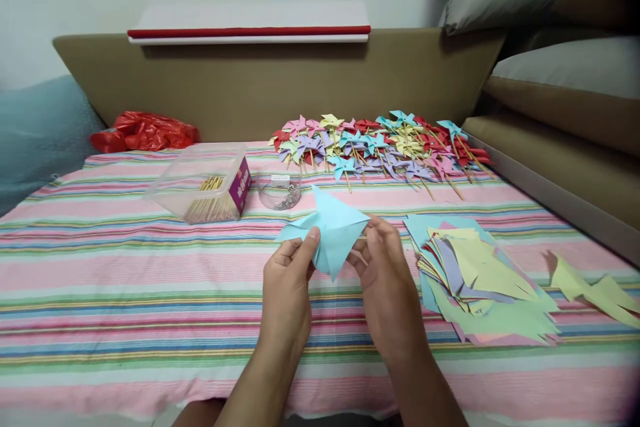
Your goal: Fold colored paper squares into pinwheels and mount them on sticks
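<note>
Both hands hold a light blue cut paper sheet above the striped cloth. My left hand pinches its left flap between thumb and fingers. My right hand grips the right side, fingers curled behind the paper. A stack of cut coloured paper sheets lies just right of my right hand. Beyond the sheet sits a small clear bag of metal pins.
Several finished paper pinwheels on sticks lie in a row at the back. A clear plastic box of wooden sticks stands at back left, a red plastic bag behind it. A yellow-green paper piece lies at far right.
</note>
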`<state>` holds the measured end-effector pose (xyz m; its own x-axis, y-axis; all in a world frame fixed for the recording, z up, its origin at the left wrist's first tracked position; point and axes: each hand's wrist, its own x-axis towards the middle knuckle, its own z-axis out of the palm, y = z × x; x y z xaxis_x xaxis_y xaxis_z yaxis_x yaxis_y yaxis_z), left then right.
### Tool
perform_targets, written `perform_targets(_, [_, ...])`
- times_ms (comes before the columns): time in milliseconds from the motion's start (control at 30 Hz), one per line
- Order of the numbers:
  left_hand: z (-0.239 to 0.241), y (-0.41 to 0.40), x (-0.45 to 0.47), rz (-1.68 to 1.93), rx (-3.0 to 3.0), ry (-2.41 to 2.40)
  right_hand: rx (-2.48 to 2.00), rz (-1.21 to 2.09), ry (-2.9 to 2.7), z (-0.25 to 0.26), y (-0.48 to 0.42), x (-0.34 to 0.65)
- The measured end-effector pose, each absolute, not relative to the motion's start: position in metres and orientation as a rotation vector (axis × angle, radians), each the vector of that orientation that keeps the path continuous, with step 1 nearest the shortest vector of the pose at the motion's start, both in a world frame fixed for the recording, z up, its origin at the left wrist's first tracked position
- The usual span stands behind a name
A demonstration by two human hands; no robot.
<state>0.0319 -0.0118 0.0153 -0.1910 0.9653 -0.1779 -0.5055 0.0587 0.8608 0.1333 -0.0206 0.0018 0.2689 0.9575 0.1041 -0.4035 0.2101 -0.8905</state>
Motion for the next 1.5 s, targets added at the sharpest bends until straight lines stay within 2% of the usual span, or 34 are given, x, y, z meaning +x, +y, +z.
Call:
perform_targets(200, [0.019, -0.012, 0.017, 1.472, 0.577, 1.032, -1.024, 0.454, -1.558, -0.003, -0.027, 0.148])
perform_targets(300, [0.023, -0.014, 0.018, 1.47, 0.597, 1.024, -1.032, 0.327, -1.735, -0.001, -0.03, 0.157])
perform_targets(500, [0.022, -0.015, 0.021, 1.446, 0.612, 1.061, -1.014, 0.326, -1.679, -0.001, -0.029, 0.164])
perform_targets(867, [0.017, -0.018, 0.028, 1.369, 0.766, 1.09, -1.179, 0.615, -1.256, 0.003, -0.03, 0.161])
perform_targets(1233, [0.018, -0.022, 0.028, 1.358, 0.798, 1.079, -1.235, 0.64, -1.101, -0.001, -0.028, 0.147])
perform_targets(1500, [0.021, -0.022, 0.031, 1.387, 0.799, 1.079, -1.2, 0.523, -1.167, -0.005, -0.027, 0.143])
